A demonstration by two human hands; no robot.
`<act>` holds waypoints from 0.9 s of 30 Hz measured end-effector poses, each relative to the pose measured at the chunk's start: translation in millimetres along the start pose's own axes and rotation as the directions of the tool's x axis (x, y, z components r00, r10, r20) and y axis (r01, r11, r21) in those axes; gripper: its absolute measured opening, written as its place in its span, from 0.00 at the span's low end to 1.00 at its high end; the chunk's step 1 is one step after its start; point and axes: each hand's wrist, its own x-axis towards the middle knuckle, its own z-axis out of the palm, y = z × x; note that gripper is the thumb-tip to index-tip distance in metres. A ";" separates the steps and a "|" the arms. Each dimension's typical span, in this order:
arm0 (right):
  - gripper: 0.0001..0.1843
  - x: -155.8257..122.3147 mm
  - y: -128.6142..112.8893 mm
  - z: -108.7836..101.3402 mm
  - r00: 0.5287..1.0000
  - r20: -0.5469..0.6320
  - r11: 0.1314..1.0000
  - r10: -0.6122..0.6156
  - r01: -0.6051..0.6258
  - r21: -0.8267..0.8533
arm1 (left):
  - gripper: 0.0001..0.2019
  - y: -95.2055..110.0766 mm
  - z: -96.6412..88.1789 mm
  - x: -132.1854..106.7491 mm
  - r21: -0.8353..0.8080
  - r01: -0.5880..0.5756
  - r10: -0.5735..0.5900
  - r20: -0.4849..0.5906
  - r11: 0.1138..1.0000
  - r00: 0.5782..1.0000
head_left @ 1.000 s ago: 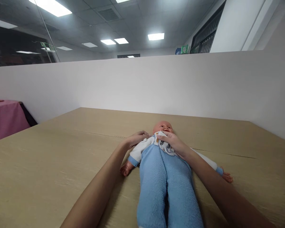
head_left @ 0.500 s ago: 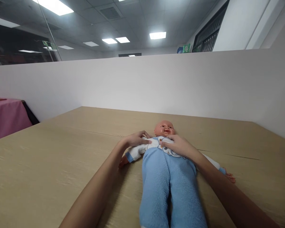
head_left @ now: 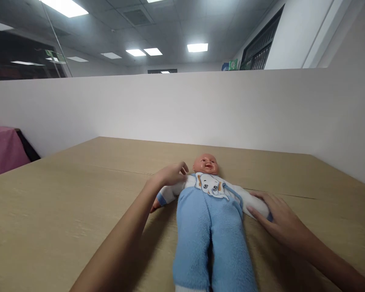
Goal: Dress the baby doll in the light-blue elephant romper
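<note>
A baby doll lies on its back on the wooden table, head away from me. It wears fuzzy light blue trousers and a white top with an elephant face on the chest. My left hand rests by the doll's shoulder on the left, fingers loosely bent and apart. On the right, my right hand holds the doll's white sleeve near the cuff, thumb on the near side and fingers on the far side. That doll hand is hidden behind mine.
The wooden tabletop spreads around the doll, with a thin seam across it. Behind its far edge stands a low white partition. A pink cloth covers something at the far left.
My right hand has moved from the doll's chest out to its sleeve on the right, uncovering the elephant face. My left hand has shifted slightly off the chest toward the shoulder.
</note>
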 end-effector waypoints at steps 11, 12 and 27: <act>0.26 -30.5 26.7 -18.5 0.995 -0.011 0.975 0.100 -0.095 0.198 | 0.14 134.3 102.7 4.8 0.542 -0.302 0.395 -0.062 0.784 0.917; 0.28 -25.9 21.9 -20.3 0.989 -0.034 0.956 0.145 -0.131 0.261 | 0.12 132.6 108.5 7.1 0.546 -0.290 0.389 -0.073 0.786 0.918; 0.22 33.0 -55.7 48.2 0.973 -0.222 0.630 0.065 0.132 0.765 | 0.16 118.1 112.3 -17.8 0.291 -0.602 0.667 -0.378 0.744 0.642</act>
